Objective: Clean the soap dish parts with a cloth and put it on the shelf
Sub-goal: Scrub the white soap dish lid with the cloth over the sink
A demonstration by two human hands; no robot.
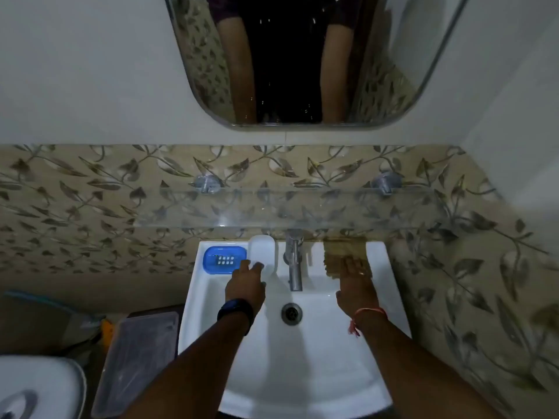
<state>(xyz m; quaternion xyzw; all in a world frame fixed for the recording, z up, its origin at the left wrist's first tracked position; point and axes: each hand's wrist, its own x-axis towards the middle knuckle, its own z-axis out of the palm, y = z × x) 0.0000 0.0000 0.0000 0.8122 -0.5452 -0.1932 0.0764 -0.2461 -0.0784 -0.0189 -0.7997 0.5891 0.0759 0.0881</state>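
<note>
Here we record the washbasin (390, 297), white, under a wall of leaf-patterned tiles.

- Blue soap dish insert (224, 259): on the basin's back-left ledge, lying flat, holes in its middle.
- White soap dish shell (261, 251): just right of the blue insert, touching or nearly touching it, with its long side running front to back.
- Left hand (245, 282): reaches over the bowl. We see the thumb at the shell's left edge and the fingers on its near end, pinching it. A dark wristwatch (236, 311) sits on that wrist.
- Cloth (341, 252): brownish, spread on the back-right ledge.
- Right hand (356, 279): lies flat on the cloth's near part, fingers straight and together, gripping nothing. A red thread (367, 313) circles the wrist.
- Tap (294, 263): chrome, standing between the two hands, above the drain (292, 313).
- Glass shelf (332, 207): clear, on two metal brackets, overhanging the back of the basin just above the tap and shell. Nothing rests on it.
- Mirror (429, 71): above, showing the person's arms.
- Clear plastic box (136, 358) and a white toilet (39, 385): on the floor side, left of the basin.
</note>
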